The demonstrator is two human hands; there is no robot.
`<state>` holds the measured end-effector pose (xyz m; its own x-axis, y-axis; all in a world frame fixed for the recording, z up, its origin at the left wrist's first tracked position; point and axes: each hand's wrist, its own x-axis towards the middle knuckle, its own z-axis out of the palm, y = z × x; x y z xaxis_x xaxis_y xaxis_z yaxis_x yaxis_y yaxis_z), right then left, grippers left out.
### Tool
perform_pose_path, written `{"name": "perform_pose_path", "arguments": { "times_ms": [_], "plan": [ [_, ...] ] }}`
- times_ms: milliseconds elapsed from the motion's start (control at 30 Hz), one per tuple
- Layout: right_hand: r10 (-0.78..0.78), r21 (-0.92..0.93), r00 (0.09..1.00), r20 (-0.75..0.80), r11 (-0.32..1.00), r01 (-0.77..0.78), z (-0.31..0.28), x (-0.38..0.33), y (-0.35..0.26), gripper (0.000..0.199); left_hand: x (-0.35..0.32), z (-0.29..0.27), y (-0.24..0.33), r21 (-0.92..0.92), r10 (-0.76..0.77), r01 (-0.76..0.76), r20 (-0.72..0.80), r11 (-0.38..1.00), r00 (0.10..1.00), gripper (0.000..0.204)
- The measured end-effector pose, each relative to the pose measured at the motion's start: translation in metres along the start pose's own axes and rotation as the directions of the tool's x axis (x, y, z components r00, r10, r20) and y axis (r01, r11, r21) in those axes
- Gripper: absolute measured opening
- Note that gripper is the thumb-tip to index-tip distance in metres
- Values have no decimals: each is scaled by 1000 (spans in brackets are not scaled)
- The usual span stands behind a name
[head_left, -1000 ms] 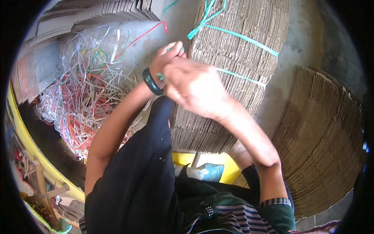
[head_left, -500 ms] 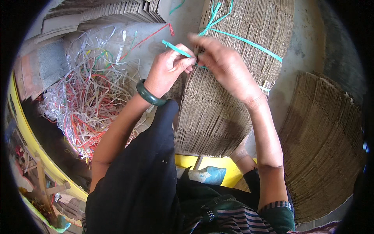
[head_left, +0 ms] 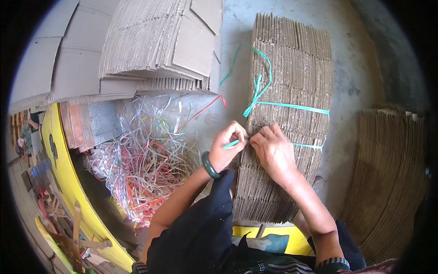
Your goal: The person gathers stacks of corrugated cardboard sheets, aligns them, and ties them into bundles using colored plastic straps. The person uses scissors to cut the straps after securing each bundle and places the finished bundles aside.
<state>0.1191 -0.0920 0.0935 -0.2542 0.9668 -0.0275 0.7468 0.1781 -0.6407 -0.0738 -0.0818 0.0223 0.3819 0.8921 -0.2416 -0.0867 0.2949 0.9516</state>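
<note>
A bundle of flat cardboard sheets (head_left: 292, 82) stands on edge on the concrete floor in front of me. One green plastic strap (head_left: 292, 107) is knotted around its upper part. A second green strap (head_left: 233, 143) runs around the bundle lower down. My left hand (head_left: 228, 148), with a dark green bangle on the wrist, pinches the loose end of this second strap at the bundle's left edge. My right hand (head_left: 273, 153) rests on the cardboard beside it, fingers closed on the same strap.
A tangle of white, red and green loose straps (head_left: 146, 164) lies on the floor to the left. More flat cardboard stacks lie at the upper left (head_left: 155, 41) and stand at the right (head_left: 392, 182). A yellow curved rim (head_left: 68, 192) runs along the left.
The view has shifted, so the bundle and hands sit lower in the picture. My hands moved from a crossed position to side by side, pulling the lower strap at the bundle's left edge.
</note>
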Motion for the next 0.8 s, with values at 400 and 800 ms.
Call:
{"name": "perform_pose_path", "arguments": {
  "times_ms": [400, 800],
  "plan": [
    [-4, 180, 997, -81, 983, 19, 16, 17, 14, 19, -1, 4, 2, 673, 551, -365, -75, 643, 831, 14],
    [57, 144, 982, -179, 989, -31, 25, 17, 3, 16, -28, 7, -39, -55, -240, 235, -139, 970, 961, 52]
  ]
}}
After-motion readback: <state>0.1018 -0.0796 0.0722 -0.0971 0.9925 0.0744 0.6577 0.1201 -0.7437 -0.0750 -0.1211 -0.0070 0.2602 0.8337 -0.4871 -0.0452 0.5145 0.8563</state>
